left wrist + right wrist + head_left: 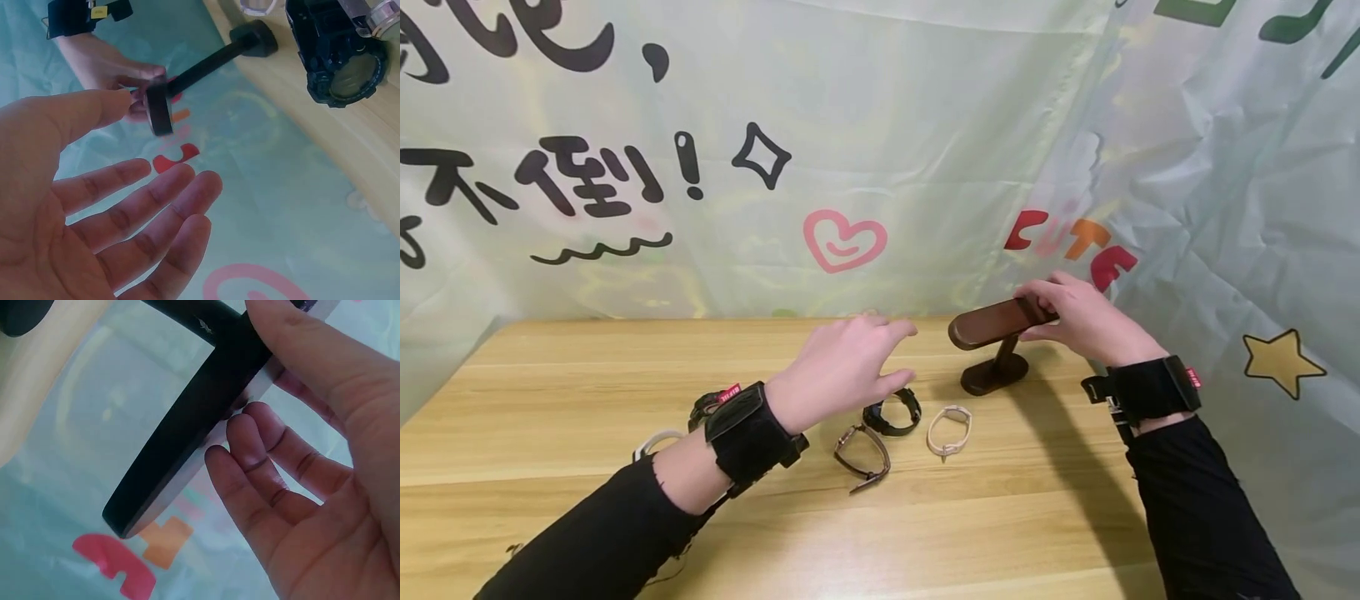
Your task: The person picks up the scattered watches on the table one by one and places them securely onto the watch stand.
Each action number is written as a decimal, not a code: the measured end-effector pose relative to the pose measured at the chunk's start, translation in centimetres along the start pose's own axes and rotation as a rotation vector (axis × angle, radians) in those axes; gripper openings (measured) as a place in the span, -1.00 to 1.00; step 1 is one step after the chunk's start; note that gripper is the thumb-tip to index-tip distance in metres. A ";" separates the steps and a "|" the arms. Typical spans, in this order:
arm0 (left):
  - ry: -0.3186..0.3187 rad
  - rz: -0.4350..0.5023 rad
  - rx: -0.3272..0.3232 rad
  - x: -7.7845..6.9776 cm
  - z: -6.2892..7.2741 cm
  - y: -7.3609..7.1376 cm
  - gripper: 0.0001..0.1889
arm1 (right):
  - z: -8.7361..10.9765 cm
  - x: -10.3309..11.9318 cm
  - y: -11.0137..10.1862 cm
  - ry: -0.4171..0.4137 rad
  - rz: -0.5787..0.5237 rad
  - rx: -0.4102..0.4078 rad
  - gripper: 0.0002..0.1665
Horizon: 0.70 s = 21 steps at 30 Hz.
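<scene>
A dark brown T-shaped watch stand stands upright toward the back right, on an oval base. My right hand pinches the right end of its top bar, the thumb on one side and the fingertips on the other, as the right wrist view shows. No watch hangs on the bar. My left hand hovers left of the stand, fingers loosely spread and holding nothing. Just below it lie a black watch with a chunky round case, a brown-strapped watch and a pale-strapped watch.
Partly hidden behind my left wrist lie another black watch and a white band. Wood-grain tabletop spreads under everything. A printed cloth hangs along the back and the right side, close behind the stand.
</scene>
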State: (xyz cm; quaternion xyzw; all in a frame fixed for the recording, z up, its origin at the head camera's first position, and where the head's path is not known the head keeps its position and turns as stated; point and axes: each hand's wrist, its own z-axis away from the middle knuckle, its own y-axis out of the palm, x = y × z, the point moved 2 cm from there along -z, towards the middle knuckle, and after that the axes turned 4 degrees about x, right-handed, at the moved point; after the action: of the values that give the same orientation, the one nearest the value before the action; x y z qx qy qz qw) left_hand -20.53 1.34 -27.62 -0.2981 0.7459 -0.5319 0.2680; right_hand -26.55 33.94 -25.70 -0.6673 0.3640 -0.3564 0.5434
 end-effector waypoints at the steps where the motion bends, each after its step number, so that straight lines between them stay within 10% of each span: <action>1: -0.003 0.004 0.001 0.0 -0.1 0.0 -0.45 | -0.2 0.2 0.1 -0.013 -0.002 -0.008 -0.37; 21: -0.115 -0.033 -0.142 3.4 -0.1 1.3 -0.47 | -5.3 7.8 2.4 -0.145 -0.038 -0.073 -0.43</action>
State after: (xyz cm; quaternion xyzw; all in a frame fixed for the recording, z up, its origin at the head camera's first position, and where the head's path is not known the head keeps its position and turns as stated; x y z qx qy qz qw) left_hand -23.12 -0.77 -29.06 -0.3586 0.7601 -0.4642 0.2797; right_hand -27.69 24.34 -26.61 -0.7177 0.3235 -0.3038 0.5367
